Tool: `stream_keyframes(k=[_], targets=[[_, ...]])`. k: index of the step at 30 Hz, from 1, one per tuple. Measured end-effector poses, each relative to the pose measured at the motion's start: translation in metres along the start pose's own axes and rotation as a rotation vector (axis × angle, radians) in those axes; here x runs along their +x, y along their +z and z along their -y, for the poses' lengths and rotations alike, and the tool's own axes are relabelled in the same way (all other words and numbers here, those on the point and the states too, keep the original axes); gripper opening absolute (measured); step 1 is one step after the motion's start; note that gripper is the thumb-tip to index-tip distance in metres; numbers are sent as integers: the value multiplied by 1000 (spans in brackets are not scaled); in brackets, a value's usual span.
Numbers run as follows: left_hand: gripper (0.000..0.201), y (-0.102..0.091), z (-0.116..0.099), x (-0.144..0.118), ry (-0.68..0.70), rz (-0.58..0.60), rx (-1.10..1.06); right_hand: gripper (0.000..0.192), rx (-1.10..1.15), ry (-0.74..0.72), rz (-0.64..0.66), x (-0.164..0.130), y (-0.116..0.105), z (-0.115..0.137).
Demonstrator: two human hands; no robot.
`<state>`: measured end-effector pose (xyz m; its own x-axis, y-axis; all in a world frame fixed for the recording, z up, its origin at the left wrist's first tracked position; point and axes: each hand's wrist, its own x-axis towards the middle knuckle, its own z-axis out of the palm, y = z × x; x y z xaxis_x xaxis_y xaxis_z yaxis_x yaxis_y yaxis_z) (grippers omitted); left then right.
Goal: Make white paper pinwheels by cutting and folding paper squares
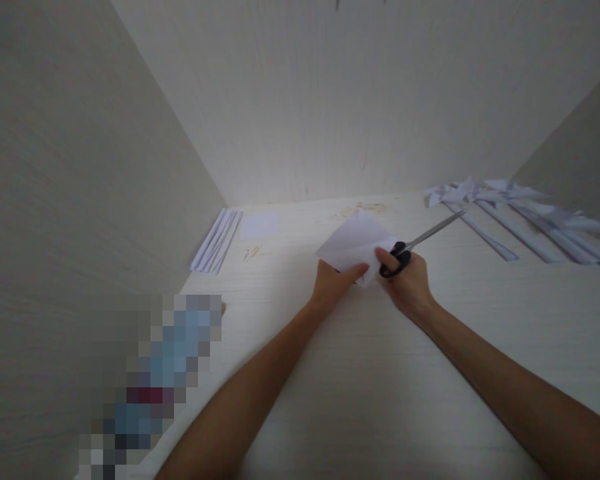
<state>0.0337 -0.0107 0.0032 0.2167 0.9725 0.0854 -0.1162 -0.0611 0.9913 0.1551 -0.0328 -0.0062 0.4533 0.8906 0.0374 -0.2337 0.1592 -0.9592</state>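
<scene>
Pinching paper sq. (355, 239) w/ L hand (331, 281) & R hand (411, 281), scissors (431, 233) also in R, pointing away.

Dim, greyish, diffuse light, its source impossible to tell. The desk (360, 373) reads palest, the back wall (330, 100) duller at 12 o'clock, and the side wall (70, 167) toward 9 and 10 darker — the corners sink too. Soft-edged shade lies near the left hand (333, 281) and toward 6. Wide-angle stretch splays the walls outward; folded papers (577, 223) at 3 look smeared — coarse pixel blocks (165, 360) mask a patch at 8.
</scene>
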Motion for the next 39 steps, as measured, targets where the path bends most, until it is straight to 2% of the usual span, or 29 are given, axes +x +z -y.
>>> stream_keyframes(k=[4, 9, 14, 24, 39], targets=[[28, 1, 1, 2, -80, -80, -31, 27, 2, 29, 4, 0, -2, 1], [34, -6, -1, 9, -113, -235, -273, 18, -256, 0, 214, -4, -3, 4], [38, -7, -3, 7, -102, -234, -330, 19, -464, -12, 347, -10, 3, 10], [34, 0, -1, 5, -87, -245, -285, 21, -545, -130, 352, -12, 5, 14], [31, 1, -3, 3, -69, -248, -214, 25, -530, -156, 320, -12, 4, 11]])
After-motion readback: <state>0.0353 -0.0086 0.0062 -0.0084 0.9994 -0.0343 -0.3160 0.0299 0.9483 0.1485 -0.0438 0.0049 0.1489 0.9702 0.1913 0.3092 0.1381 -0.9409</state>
